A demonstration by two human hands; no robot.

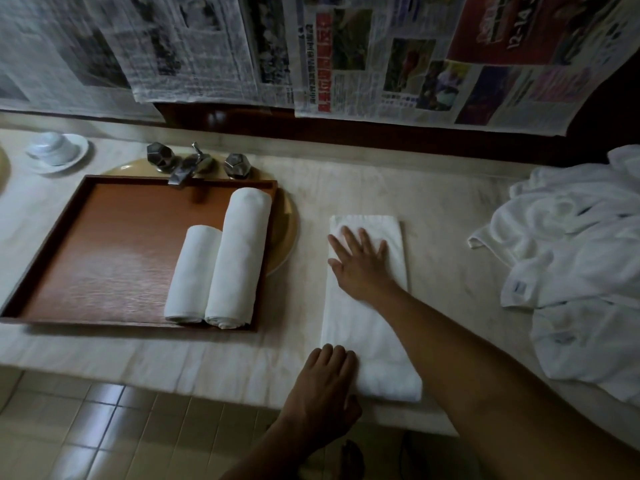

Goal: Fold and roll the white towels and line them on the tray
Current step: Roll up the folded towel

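Newspaper sheets (214, 46) are hanging across the wall above a dark wooden ledge (381, 133). A pale marble counter (450, 209) is running below, carrying a yellowish sink (289, 233), a metal faucet (188, 166) and an upturned cup (52, 147) on a saucer (74, 157). Dim light is gleaming off the floor tiles (104, 427).

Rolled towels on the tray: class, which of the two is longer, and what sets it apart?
The right-hand roll, by the right rim of the tray: it reaches nearly to the far rim, while the left roll touching it stops well short.
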